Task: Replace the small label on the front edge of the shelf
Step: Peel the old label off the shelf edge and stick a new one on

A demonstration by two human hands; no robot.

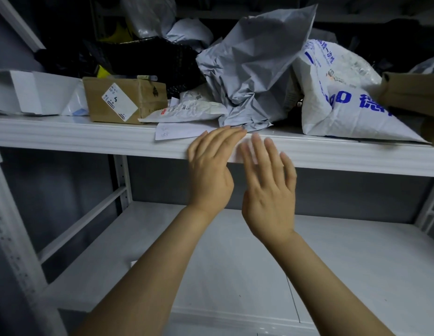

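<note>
Grip: none. Left hand (210,166) and right hand (268,187) are both flat, fingers straight and close together, holding nothing. Left fingertips reach over the top of the shelf edge (89,139). The right hand is motion-blurred, and its fingers lie against the face of the edge, just at 3 o'clock of the left hand.

Label (237,155): a pale patch on the face of the edge, between the two hands and partly covered by them. It is too blurred to read, and I cannot tell whether it is the old one or the new.

Judgement: the step in hand looks like pressing or smoothing the label onto the edge.
- Hold one end still with the left hand.
- Sweep the right finger pads from the middle out toward 3 o'clock, then do the same toward 9.
- Keep the long side level with the ribs of the edge.
- Check the corners last.

Surroundings:
- Slip (177,130) at 10 o'clock of the left hand overhangs the edge and could get dragged along.
- Grey bag (254,76) at 12 o'clock sits just beside the left fingertips, so avoid nudging it.
- Box (119,100) is further off at 10 o'clock.
- Printed bag (344,103) is at 2 o'clock.
- Lower shelf (235,263) is at 6 o'clock, under the forearms.
</note>
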